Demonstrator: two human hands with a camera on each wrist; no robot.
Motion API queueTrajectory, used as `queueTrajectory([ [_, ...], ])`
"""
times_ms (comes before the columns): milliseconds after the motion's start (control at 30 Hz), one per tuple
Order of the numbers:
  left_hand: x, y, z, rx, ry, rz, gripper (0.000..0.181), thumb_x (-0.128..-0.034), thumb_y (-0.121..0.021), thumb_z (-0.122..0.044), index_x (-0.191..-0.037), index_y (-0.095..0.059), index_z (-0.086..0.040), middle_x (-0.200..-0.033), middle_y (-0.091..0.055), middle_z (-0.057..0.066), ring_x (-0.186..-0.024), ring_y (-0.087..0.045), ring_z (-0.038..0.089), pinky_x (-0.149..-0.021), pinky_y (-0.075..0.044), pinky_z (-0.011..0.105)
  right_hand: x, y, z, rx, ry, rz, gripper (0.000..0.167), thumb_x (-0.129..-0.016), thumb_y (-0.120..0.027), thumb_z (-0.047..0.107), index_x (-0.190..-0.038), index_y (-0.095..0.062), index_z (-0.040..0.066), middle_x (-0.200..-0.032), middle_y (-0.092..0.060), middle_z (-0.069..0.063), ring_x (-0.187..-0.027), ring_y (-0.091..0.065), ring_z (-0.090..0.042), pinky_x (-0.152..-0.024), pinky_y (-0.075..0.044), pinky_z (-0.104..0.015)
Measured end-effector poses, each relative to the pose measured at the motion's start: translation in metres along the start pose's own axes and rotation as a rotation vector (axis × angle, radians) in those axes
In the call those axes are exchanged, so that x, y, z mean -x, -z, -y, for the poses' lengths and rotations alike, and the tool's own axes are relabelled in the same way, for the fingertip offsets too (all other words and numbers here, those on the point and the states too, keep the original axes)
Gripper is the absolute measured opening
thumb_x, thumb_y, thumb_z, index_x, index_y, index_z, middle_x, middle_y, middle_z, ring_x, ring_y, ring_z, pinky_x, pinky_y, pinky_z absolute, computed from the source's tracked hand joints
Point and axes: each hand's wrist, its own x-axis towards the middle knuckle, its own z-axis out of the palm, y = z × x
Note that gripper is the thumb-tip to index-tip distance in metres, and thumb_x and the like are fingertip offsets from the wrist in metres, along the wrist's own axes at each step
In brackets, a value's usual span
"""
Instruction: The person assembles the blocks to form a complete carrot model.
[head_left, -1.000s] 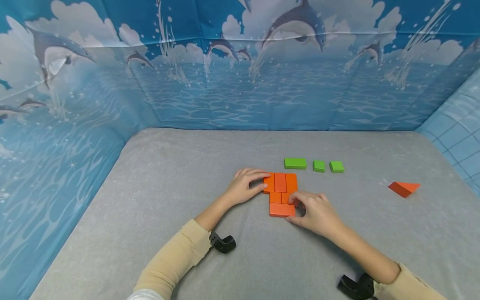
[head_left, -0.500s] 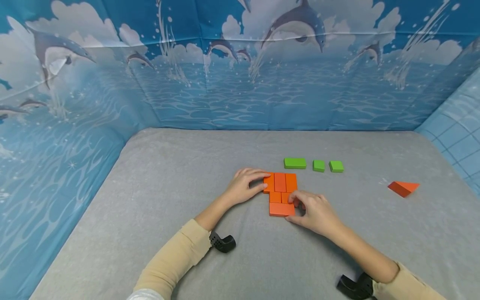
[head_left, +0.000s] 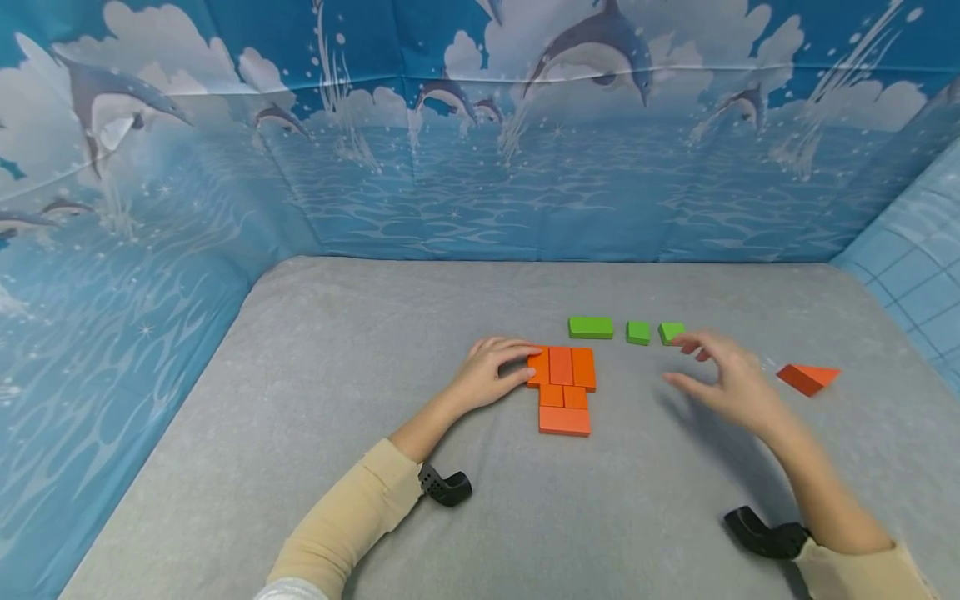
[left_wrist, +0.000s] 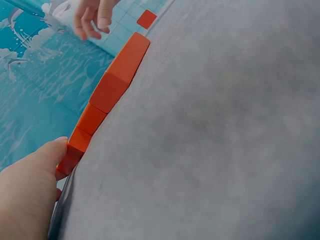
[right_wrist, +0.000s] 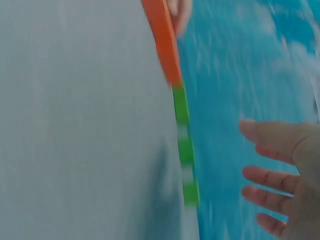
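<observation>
Several orange blocks lie flat against each other: three in the far row, two small ones (head_left: 551, 396) below, and a long one (head_left: 564, 421) nearest. My left hand (head_left: 491, 373) grips the far-left orange block (head_left: 537, 368) by its edges with thumb and index finger. In the left wrist view the left thumb presses the end of the orange row (left_wrist: 112, 82). My right hand (head_left: 727, 379) hovers with parted, slightly bent fingers and holds nothing, between the rightmost green block (head_left: 670, 332) and an orange triangular block (head_left: 808, 379). The right wrist view is blurred, showing the right hand (right_wrist: 295, 175) beside the green blocks (right_wrist: 186, 151).
A long green block (head_left: 590, 327) and a small green one (head_left: 637, 332) lie behind the orange group, in line with the rightmost. Grey cloth (head_left: 337, 333) covers the surface. A blue dolphin-print curtain (head_left: 480, 200) stands along the back and left, with blue tiled print at right.
My right hand has let go of the near right side of the orange group and moved right and away, up above the cloth. The left hand and the blocks look unmoved.
</observation>
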Motion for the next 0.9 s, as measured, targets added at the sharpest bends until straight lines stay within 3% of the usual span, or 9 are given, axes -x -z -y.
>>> queueTrajectory([
  [167, 0.0, 0.0, 0.0, -0.001, 0.005, 0.0, 0.036, -0.091, -0.056, -0.033, -0.126, -0.057, -0.023, -0.13, -0.053, -0.003, -0.123, -0.04, 0.017, -0.105, -0.022, 0.045, 0.012, 0.028, -0.047, 0.125, -0.132, 0.031, 0.049, -0.078, -0.073, 0.019, -0.118, -0.051, 0.002, -0.105, -0.054, -0.024, -0.087, -0.047, -0.038, -0.068, -0.024, -0.058],
  [400, 0.001, -0.001, 0.001, -0.004, 0.007, -0.002, 0.036, -0.091, -0.056, -0.033, -0.126, -0.057, -0.024, -0.13, -0.053, -0.003, -0.123, -0.04, 0.017, -0.105, -0.021, 0.045, 0.038, 0.047, -0.103, 0.13, -0.221, 0.087, 0.049, -0.079, -0.072, 0.022, -0.117, -0.048, 0.001, -0.117, -0.043, -0.031, -0.103, -0.031, -0.053, -0.073, -0.012, -0.07],
  [633, 0.001, -0.001, 0.001, -0.002, 0.007, -0.006, 0.035, -0.0909, -0.056, -0.033, -0.125, -0.058, -0.024, -0.13, -0.053, -0.003, -0.123, -0.041, 0.017, -0.105, -0.022, 0.045, 0.061, 0.045, -0.137, 0.137, -0.272, 0.131, 0.052, -0.077, -0.074, 0.023, -0.112, -0.048, -0.006, -0.107, -0.042, -0.033, -0.095, -0.034, -0.051, -0.073, -0.016, -0.069],
  [900, 0.0, -0.001, 0.001, -0.002, 0.008, -0.005, 0.035, -0.0911, -0.056, -0.034, -0.125, -0.058, -0.024, -0.13, -0.053, -0.002, -0.123, -0.04, 0.017, -0.105, -0.021, 0.045, 0.07, 0.039, -0.152, 0.057, -0.296, 0.115, 0.05, -0.083, -0.068, 0.016, -0.115, -0.043, -0.013, -0.106, -0.042, -0.033, -0.092, -0.037, -0.046, -0.073, -0.024, -0.064],
])
